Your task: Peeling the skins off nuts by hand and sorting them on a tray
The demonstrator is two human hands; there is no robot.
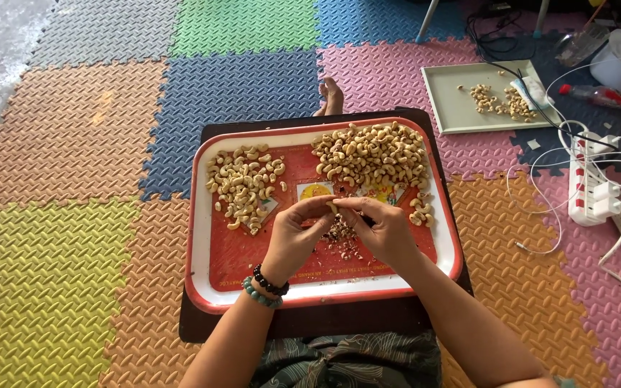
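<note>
A red tray with a white rim rests on a dark board over my lap. On its left lies a pile of pale peeled cashews; a bigger pile of browner cashews fills the back right. My left hand and my right hand meet above the tray's middle, both pinching one cashew between their fingertips. Bits of peeled skin lie on the tray under my hands. A few loose cashews sit beside my right hand.
A pale green tray with a few cashews lies on the mat at the back right. A white power strip with white cables lies to the right, with plastic bottles and bags behind. A bare foot shows beyond the board. Coloured foam mats cover the floor.
</note>
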